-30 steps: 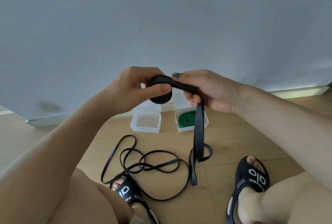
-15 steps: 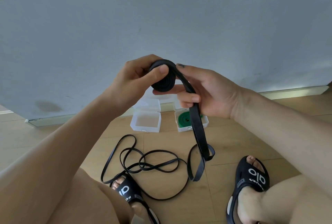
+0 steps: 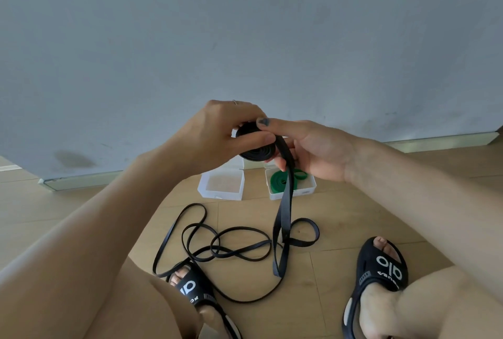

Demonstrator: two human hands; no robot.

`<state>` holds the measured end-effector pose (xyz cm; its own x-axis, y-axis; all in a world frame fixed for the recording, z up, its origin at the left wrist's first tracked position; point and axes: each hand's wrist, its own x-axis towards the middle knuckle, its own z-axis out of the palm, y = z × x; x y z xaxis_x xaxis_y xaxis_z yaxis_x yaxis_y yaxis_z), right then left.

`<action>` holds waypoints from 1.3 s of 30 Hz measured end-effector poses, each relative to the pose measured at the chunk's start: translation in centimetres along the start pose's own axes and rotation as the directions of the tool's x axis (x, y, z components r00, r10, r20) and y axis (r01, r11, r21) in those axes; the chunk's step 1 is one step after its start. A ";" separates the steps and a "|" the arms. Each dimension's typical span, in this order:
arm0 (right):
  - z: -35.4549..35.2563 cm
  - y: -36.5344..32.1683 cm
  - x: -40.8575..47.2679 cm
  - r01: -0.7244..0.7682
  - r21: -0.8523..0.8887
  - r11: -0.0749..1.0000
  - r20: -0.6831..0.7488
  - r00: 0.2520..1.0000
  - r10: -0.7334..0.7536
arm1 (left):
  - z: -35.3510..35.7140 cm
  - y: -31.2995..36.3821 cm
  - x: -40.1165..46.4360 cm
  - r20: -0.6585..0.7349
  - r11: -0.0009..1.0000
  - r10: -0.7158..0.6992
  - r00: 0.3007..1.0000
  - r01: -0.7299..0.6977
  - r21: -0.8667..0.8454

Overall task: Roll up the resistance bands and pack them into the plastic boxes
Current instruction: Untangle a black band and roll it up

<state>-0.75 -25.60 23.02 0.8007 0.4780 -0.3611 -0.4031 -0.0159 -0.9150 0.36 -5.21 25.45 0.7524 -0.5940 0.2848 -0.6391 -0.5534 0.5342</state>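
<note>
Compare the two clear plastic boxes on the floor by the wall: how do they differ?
The left clear plastic box holds no band, so the floor shows through its base; the right clear plastic box holds a rolled green resistance band. The left box is in full view; the right box is partly crossed by the hanging black resistance band. Both stand open side by side on the wooden floor.

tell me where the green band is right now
In the head view, the green band lies coiled inside the right-hand plastic box on the floor by the wall, just right of the empty box.
</note>
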 end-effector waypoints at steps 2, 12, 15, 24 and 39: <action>-0.2 -0.3 -0.2 -0.021 0.057 0.998 0.053 0.998 0.018 | 0.1 0.5 0.1 -0.013 0.999 0.000 1.000 0.000 -0.033; -1.5 -1.1 -0.6 -0.024 0.100 0.995 0.133 0.991 0.011 | -0.3 0.4 -0.2 -0.010 0.981 -0.072 0.997 0.069 -0.180; -1.1 -0.5 0.2 -0.037 -0.083 0.996 0.054 0.998 0.042 | 0.2 0.2 -0.1 0.067 0.999 -0.018 0.998 0.020 -0.028; -1.3 -1.1 -0.2 -0.024 0.002 1.000 0.221 0.975 0.023 | 0.1 0.1 0.3 -0.008 0.986 -0.055 0.998 0.053 -0.159; -1.7 -1.7 -0.9 -0.022 0.014 1.000 0.229 0.973 0.018 | -0.6 0.3 -0.2 0.037 0.951 -0.078 0.996 0.086 -0.295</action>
<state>-0.05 -27.49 24.57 0.6705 0.6661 -0.3266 -0.4269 -0.0136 -0.9042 0.12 -4.94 26.10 0.7936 -0.5702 0.2121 -0.4963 -0.4050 0.7679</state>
